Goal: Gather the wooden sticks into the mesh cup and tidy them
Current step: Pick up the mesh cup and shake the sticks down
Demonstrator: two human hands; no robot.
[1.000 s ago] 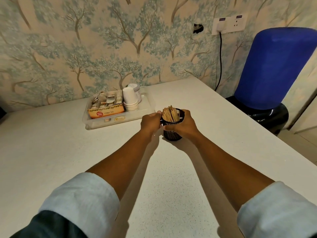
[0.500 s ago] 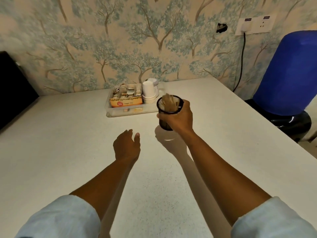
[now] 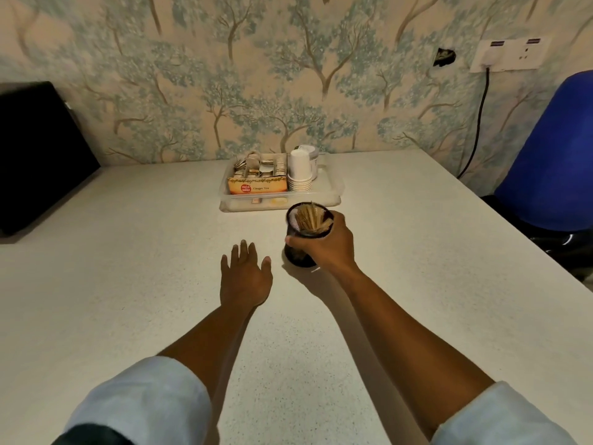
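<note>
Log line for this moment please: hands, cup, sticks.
right hand: grips mesh cup | wooden sticks: inside cup | left hand: open, beside cup | table: no loose sticks visible

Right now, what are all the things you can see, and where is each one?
mesh cup: one, black, on the table near the tray, held by the right hand
wooden sticks: a bunch, tan, standing in the mesh cup
tray: one, clear plastic, on the table by the wall
tea box: one, orange, in the tray's left side
paper cups: a stack, white, in the tray's right side
table: one, white speckled
power socket: one, white, on the wall
right hand: fingers curled round the mesh cup
left hand: fingers straight, holding nothing, left of the cup
</note>
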